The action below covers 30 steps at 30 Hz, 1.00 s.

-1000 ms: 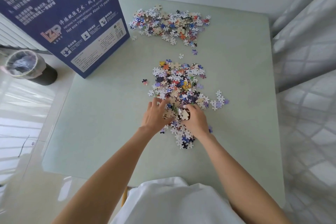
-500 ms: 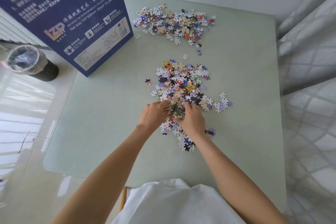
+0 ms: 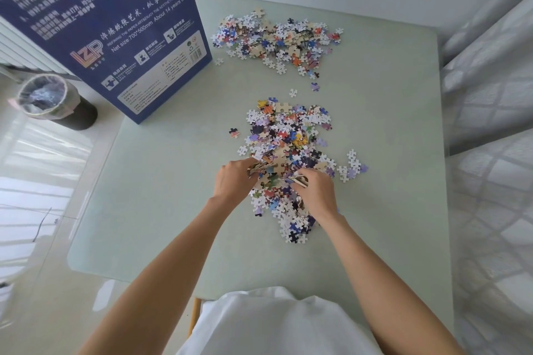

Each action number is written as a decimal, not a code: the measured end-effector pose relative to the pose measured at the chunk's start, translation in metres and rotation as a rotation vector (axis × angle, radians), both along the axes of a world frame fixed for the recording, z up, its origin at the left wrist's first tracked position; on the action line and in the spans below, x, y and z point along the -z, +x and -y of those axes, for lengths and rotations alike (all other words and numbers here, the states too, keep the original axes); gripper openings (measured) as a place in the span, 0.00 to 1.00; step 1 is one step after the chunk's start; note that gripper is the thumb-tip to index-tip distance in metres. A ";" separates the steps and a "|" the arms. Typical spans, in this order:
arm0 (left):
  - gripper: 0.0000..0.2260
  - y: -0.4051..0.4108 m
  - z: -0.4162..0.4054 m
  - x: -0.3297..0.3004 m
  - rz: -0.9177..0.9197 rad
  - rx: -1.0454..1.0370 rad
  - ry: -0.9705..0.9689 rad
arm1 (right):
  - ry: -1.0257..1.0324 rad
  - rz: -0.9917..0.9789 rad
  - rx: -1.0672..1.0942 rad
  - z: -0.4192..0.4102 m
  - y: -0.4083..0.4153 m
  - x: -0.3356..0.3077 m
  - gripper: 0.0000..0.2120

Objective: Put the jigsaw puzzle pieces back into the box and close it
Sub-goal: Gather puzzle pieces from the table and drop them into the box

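Gripping puzzle pieces (image 3: 288, 150), left hand (image 3: 235, 179), right hand (image 3: 315, 192)

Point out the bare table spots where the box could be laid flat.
Bare: the left strip between the near pile and the table edge, below the box; also the right side beside both piles. Crowded: the centre and the far pile.

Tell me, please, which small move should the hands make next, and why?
Probably lift both handfuls toward the blue box: the left hand and the right hand each already grip pieces from the near pile, and nothing shows as boxed yet.
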<state>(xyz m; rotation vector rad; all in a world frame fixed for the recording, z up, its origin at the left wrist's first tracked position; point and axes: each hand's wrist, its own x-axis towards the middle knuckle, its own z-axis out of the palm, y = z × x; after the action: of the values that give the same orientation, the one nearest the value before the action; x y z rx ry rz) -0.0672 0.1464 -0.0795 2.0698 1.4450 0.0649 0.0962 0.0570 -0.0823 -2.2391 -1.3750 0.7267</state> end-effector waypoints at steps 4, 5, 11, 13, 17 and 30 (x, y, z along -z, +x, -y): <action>0.09 -0.006 0.006 -0.008 0.060 -0.066 0.035 | 0.075 -0.028 -0.005 0.002 0.008 -0.008 0.09; 0.08 -0.009 0.009 -0.011 0.076 -0.074 0.051 | 0.100 -0.025 -0.011 0.002 0.010 -0.012 0.11; 0.08 -0.025 0.022 -0.031 0.153 -0.121 0.084 | 0.147 -0.014 -0.102 0.003 0.023 -0.030 0.12; 0.07 -0.028 0.024 -0.043 0.175 -0.136 0.076 | 0.107 -0.034 -0.101 0.003 0.024 -0.037 0.12; 0.07 -0.034 0.015 -0.073 0.244 -0.136 0.128 | 0.142 -0.159 -0.002 -0.004 0.020 -0.070 0.13; 0.11 -0.123 -0.154 -0.301 0.485 -0.237 0.978 | 0.613 -0.280 -0.248 -0.173 -0.026 -0.263 0.06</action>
<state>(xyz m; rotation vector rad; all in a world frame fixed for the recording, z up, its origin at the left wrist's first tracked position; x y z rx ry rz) -0.1903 0.3005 0.2219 2.2867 1.4573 1.5146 0.0698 0.2305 0.1810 -1.4578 -1.4936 0.5663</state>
